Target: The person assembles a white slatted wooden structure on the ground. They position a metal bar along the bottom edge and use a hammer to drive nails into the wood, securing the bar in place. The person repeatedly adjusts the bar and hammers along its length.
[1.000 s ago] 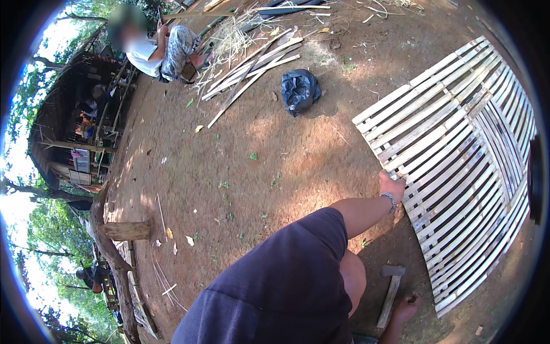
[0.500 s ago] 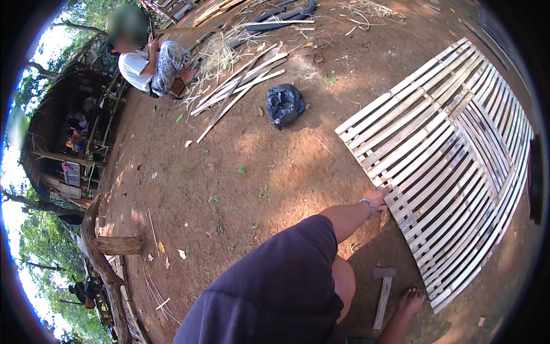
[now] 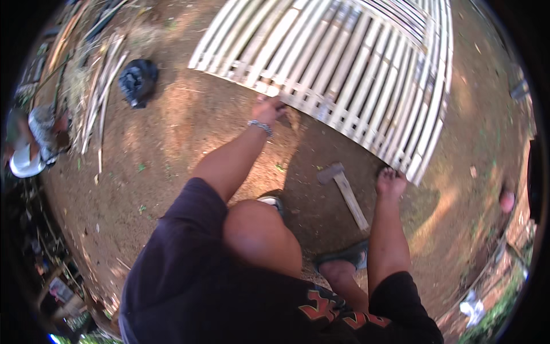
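Note:
A large panel of pale bamboo slats [image 3: 321,54] lies across the upper part of the head view, its near edge slanting down to the right. My left hand [image 3: 268,109], with a bracelet at the wrist, is closed at that edge, left of its middle. At the panel's lower right corner my right hand [image 3: 391,182] has its fingers curled round the edge. Both hands' fingertips are partly hidden by the slats. Between my arms, a hatchet [image 3: 347,195] with a wooden handle rests on the dirt.
A black plastic bag [image 3: 138,82] stands on the ground to the left. Beyond it lie several split bamboo strips [image 3: 102,97], near a seated person [image 3: 40,140]. My sandalled foot [image 3: 344,258] is beside the hatchet handle. White litter [image 3: 472,308] shows at the lower right.
My view has swung to the right, so the panel, bag and seated person appear farther left. More of my right arm shows. Both hands stay at the panel's edge.

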{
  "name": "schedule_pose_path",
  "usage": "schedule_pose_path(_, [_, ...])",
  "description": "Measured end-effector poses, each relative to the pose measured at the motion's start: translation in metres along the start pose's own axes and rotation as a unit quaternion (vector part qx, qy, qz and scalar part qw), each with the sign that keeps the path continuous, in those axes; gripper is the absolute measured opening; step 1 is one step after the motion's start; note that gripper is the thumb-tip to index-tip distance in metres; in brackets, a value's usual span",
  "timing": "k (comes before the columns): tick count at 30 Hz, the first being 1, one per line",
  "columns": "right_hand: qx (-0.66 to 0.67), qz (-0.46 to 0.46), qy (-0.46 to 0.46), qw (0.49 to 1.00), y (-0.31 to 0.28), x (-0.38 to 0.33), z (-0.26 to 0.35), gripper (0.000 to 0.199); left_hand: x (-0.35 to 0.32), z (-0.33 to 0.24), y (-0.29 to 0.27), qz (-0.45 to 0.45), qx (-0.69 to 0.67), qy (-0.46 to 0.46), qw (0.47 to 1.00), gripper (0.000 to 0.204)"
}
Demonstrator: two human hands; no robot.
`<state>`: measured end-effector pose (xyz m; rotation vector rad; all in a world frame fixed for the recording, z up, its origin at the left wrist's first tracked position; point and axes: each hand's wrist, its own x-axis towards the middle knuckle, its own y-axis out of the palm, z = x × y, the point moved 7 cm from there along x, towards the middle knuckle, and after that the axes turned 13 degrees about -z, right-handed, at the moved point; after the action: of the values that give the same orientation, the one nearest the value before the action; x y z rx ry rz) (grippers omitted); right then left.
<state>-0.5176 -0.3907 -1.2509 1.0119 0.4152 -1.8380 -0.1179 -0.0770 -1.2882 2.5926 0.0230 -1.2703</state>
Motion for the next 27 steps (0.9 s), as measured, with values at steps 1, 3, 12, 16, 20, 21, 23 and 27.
schedule_pose_path(1, [0.002, -0.049, -0.018, 0.999, -0.008, 0.006, 0.010, 0.018, -0.014, 0.001, 0.012, -0.028, 0.018, 0.015, 0.999, 0.037])
schedule_pose_path(3, [0.002, -0.090, -0.023, 0.996, 0.001, -0.021, -0.005, 0.020, -0.010, -0.013, 0.002, -0.032, 0.037, 0.055, 0.997, 0.037])
schedule_pose_path(12, [-0.053, -0.125, -0.072, 0.988, -0.011, -0.020, 0.000, 0.034, -0.003, -0.012, 0.006, -0.049, -0.023, 0.068, 0.996, 0.047])
schedule_pose_path(16, [-0.056, -0.133, -0.075, 0.987, -0.019, -0.009, 0.018, 0.040, 0.000, -0.012, 0.004, -0.032, -0.005, 0.064, 0.997, 0.049])
schedule_pose_path(20, [-0.019, -0.175, -0.032, 0.984, -0.029, 0.004, 0.029, 0.041, -0.010, -0.011, 0.011, -0.014, -0.011, 0.085, 0.996, 0.032])
schedule_pose_path(21, [-0.010, -0.175, -0.013, 0.984, -0.027, 0.002, 0.025, 0.042, -0.008, -0.011, 0.009, -0.012, -0.008, 0.080, 0.997, 0.031])
schedule_pose_path(23, [-0.009, -0.165, -0.031, 0.986, -0.021, -0.003, 0.023, 0.045, -0.005, -0.012, 0.004, -0.009, -0.003, 0.070, 0.997, 0.030])
schedule_pose_path(27, [-0.007, -0.156, -0.032, 0.987, -0.021, -0.004, 0.023, 0.049, -0.013, -0.011, 0.012, -0.004, 0.014, 0.065, 0.998, 0.038])
